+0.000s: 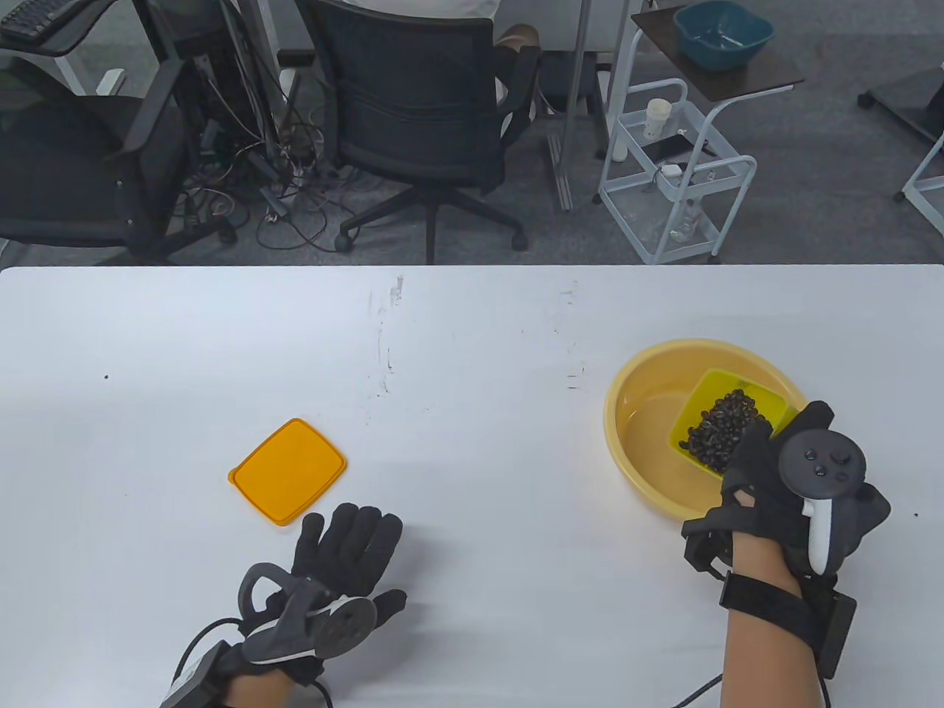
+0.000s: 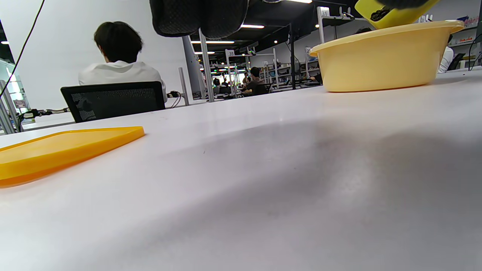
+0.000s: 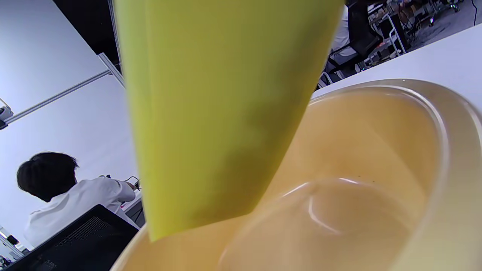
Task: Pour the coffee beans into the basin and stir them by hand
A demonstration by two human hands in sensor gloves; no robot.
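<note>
My right hand (image 1: pixel 767 479) grips a small lime-green square plastic container (image 1: pixel 726 417), fingers curled round its near side, and holds it tilted over the round yellow plastic basin (image 1: pixel 634 391). The dark brown coffee beans (image 1: pixel 723 431) lie heaped inside the container, toward its lower, far-left lip; in the right wrist view the container's green wall (image 3: pixel 226 113) hangs above the basin's bare, glossy bottom (image 3: pixel 339 210), where I see no beans. The basin stands on the white table (image 1: pixel 472 339) toward its right edge, closer to the near side than the far one.

My left hand (image 1: pixel 339 568) lies flat on the table near the near edge, left of centre, palm down, fingers straight and slightly spread, holding nothing. Just beyond its fingertips, apart from them, the flat orange square plastic lid (image 1: pixel 287 470) rests on the tabletop. Past the table's far edge a person in a white top (image 2: pixel 120 73) sits in a black mesh office chair (image 1: pixel 420 110).
</note>
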